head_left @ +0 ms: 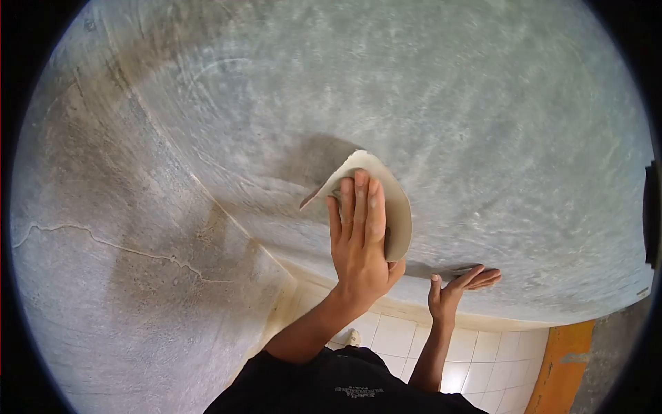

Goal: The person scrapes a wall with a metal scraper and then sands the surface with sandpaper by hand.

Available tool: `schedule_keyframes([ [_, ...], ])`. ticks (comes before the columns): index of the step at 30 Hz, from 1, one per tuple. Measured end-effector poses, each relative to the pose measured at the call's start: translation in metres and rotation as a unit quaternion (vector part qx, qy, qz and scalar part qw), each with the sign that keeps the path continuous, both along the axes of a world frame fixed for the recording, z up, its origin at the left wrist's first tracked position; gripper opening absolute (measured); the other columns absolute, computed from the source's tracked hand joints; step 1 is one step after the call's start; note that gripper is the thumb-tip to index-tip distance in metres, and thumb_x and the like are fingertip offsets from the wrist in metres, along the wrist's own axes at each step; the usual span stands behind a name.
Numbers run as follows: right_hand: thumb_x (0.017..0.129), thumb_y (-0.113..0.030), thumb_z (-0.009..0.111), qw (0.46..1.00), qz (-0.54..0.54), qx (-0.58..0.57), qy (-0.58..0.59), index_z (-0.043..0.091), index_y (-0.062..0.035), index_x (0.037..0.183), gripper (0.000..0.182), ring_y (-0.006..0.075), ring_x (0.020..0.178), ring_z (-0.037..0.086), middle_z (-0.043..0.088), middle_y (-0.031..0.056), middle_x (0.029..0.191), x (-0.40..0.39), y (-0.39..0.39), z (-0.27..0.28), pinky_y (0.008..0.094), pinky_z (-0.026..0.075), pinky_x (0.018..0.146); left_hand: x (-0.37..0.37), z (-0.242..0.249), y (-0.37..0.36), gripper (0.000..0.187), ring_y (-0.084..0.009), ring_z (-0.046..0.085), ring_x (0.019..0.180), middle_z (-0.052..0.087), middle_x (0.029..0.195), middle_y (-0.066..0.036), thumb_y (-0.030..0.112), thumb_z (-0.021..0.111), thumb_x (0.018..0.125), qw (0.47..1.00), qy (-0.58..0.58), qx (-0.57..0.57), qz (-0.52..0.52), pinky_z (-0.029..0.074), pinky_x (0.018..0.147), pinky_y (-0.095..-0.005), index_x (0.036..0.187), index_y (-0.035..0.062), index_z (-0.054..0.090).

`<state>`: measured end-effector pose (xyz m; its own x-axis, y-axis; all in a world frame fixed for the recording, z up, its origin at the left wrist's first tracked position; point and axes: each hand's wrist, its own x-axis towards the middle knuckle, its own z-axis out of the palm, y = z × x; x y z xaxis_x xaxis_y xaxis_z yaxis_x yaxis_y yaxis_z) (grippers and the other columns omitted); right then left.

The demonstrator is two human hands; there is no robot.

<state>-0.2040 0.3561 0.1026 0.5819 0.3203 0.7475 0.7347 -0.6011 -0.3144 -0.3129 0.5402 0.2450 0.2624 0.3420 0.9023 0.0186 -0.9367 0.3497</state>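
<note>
My left hand (pixel 360 231) is pressed to the grey wall (pixel 483 172) with its fingers straight and close together. Under its palm and fingers it holds a pale beige sheet of sandpaper (pixel 396 200) against the surface. The sheet bends away from the wall along its right side, and a corner sticks out to the left of the fingers. Lower and to the right, my right hand (pixel 458 286) is open, its fingers stretched out along the wall with the thumb apart. Nothing is in it.
A second grey wall (pixel 138 303) with a long crack meets the first at a corner on the left. White floor tiles (pixel 476 359) lie below, beside an orange strip (pixel 562 369). A dark object (pixel 651 214) is at the right edge.
</note>
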Motion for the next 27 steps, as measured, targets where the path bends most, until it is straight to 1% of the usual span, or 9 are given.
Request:
schedule_keyframes([
  [4,0.091,-0.058,0.048,1.000,-0.002,-0.010,-0.001,-0.015,-0.0077,0.149,0.099,0.0422,0.136,-0.031,-0.031,0.0231,0.149,-0.001,0.000,0.003,0.0648,-0.019,0.102,-0.011,0.021,0.019,0.062,-0.0493,0.021,0.138,0.025,0.148,-0.031,0.014,0.055,0.090,1.000,0.006,0.013,0.025,0.016,0.111,-0.0584,0.143,-0.0063,0.030],
  [7,0.092,-0.054,0.049,1.000,-0.003,-0.010,0.001,-0.015,-0.0065,0.149,0.098,0.0427,0.136,-0.031,-0.030,0.0235,0.149,-0.002,0.000,0.004,0.0640,-0.018,0.103,-0.013,0.045,0.032,0.061,-0.0465,0.026,0.138,0.030,0.148,-0.028,0.012,0.054,0.085,0.998,-0.019,0.004,0.056,0.019,0.110,-0.0594,0.142,-0.0045,0.036],
  [8,0.092,-0.052,0.049,1.000,-0.002,-0.009,-0.001,-0.015,-0.0061,0.149,0.097,0.0429,0.136,-0.030,-0.030,0.0237,0.150,-0.002,0.001,0.005,0.0637,-0.018,0.103,-0.015,0.046,0.030,0.058,-0.0469,0.026,0.138,0.030,0.147,-0.029,0.012,0.052,0.086,0.999,-0.025,-0.003,0.035,0.018,0.110,-0.0592,0.140,-0.0050,0.038],
  [11,0.092,-0.051,0.049,1.000,-0.005,-0.006,0.013,-0.014,-0.0055,0.149,0.096,0.0437,0.137,-0.029,-0.028,0.0244,0.150,-0.004,0.001,0.005,0.0627,-0.018,0.104,-0.020,0.016,0.022,0.060,-0.0498,0.016,0.139,0.022,0.149,-0.032,0.017,0.050,0.093,0.999,0.045,-0.016,0.016,0.014,0.112,-0.0580,0.142,-0.0087,0.030],
  [15,0.092,-0.053,0.047,1.000,-0.017,-0.010,-0.014,-0.014,-0.0046,0.149,0.096,0.0431,0.138,-0.026,-0.025,0.0256,0.151,-0.002,0.002,0.005,0.0617,-0.017,0.106,-0.026,0.004,0.033,0.061,-0.0503,0.015,0.139,0.021,0.149,-0.032,0.018,0.047,0.095,0.999,0.000,-0.048,-0.010,0.012,0.112,-0.0575,0.144,-0.0096,0.024],
  [19,0.093,-0.055,0.045,0.999,-0.028,-0.008,-0.015,-0.013,-0.0052,0.149,0.095,0.0422,0.139,-0.025,-0.025,0.0239,0.152,-0.002,0.003,0.004,0.0614,-0.016,0.106,-0.040,0.067,0.079,0.055,-0.0437,0.017,0.141,0.025,0.151,-0.026,0.020,0.043,0.098,0.999,-0.034,0.014,0.026,0.013,0.113,-0.0547,0.144,-0.0050,0.029],
  [21,0.093,-0.056,0.044,0.999,-0.036,-0.008,-0.022,-0.013,-0.0060,0.149,0.094,0.0419,0.139,-0.025,-0.025,0.0227,0.152,-0.002,0.004,0.005,0.0614,-0.016,0.106,-0.048,0.098,0.101,0.055,-0.0442,0.026,0.138,0.029,0.150,-0.022,0.016,0.048,0.092,0.995,-0.046,0.072,0.060,0.020,0.109,-0.0599,0.144,0.0006,0.035],
  [22,0.093,-0.057,0.043,0.999,-0.040,-0.008,-0.025,-0.013,-0.0064,0.149,0.094,0.0417,0.139,-0.025,-0.025,0.0222,0.152,-0.002,0.006,0.006,0.0614,-0.016,0.106,-0.050,0.109,0.107,0.055,-0.0421,0.027,0.139,0.030,0.151,-0.021,0.015,0.048,0.091,0.993,-0.050,0.078,0.068,0.023,0.109,-0.0584,0.144,0.0024,0.036],
  [27,0.093,-0.058,0.042,0.998,-0.053,-0.003,-0.029,-0.012,-0.0075,0.149,0.094,0.0405,0.139,-0.025,-0.025,0.0207,0.152,-0.003,0.008,0.006,0.0613,-0.015,0.107,-0.055,0.111,0.106,0.057,-0.0390,0.030,0.138,0.033,0.149,-0.020,0.017,0.052,0.089,0.990,-0.031,0.087,0.104,0.025,0.109,-0.0561,0.142,0.0020,0.039],
])
